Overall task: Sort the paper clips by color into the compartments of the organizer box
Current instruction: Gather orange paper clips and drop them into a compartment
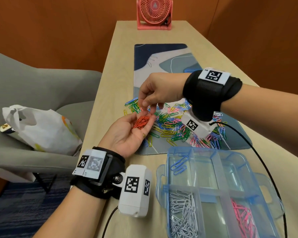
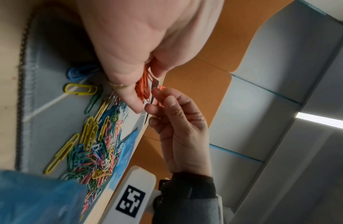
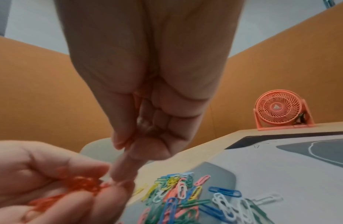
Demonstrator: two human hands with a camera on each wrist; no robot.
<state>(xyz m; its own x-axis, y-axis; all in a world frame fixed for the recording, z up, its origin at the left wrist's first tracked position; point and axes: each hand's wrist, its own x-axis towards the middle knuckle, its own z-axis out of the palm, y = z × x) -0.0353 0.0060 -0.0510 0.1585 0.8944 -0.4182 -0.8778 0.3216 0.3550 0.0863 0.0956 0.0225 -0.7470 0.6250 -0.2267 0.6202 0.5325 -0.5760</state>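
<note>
My left hand (image 1: 131,119) is palm up over the mat's near left corner, fingers curled round a small heap of orange paper clips (image 1: 141,122). The same heap (image 3: 80,184) shows in the right wrist view. My right hand (image 1: 144,104) hangs just above that palm, fingertips pointing down at the heap and slightly apart, with no clip seen between them. The mixed pile of coloured clips (image 1: 175,127) is spread on the mat behind both hands. The clear blue organizer box (image 1: 162,169) stands near me, holding blue clips (image 1: 179,164), white clips (image 1: 182,215) and pink clips (image 1: 243,219) in separate compartments.
A blue-grey desk mat (image 1: 162,54) covers the middle of the narrow table. A pink fan (image 1: 154,12) stands at the far end. A grey armchair (image 1: 41,83) with a white plastic bag (image 1: 41,127) is on the left. A black cable (image 1: 258,152) runs past the box.
</note>
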